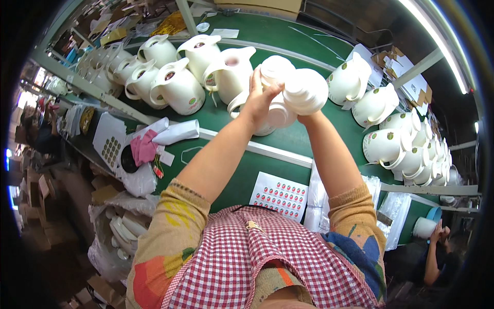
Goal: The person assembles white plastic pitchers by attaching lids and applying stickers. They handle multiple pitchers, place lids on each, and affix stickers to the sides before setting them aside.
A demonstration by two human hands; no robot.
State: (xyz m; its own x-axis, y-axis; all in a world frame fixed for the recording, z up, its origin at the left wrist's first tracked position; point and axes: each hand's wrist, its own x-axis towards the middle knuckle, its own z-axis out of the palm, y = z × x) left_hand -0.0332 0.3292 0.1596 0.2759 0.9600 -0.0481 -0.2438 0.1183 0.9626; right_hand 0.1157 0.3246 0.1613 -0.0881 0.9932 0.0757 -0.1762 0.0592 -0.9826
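Note:
A cluster of white, rounded, stepped plastic pieces that look like jug lids [304, 92] is raised over the green bench. My left hand [257, 100] is closed around the left side of the cluster, its thumb across the front. On the right, my right hand [310, 118] supports the lids from behind and below; its fingers are hidden by them. Directly beneath, a white jug [265, 129] is mostly covered by the lids and my left hand. Just left of my hands stands an open-topped white jug [231, 72], with a handle and a spout.
Several white jugs [182, 87] stand in rows at the left; more jugs [386, 147] line the right. Nearer me lie a sheet of red stickers [280, 195], a pink cloth [144, 148] and clear plastic bags [396, 219]. A co-worker's hand [439, 233] shows at the lower right.

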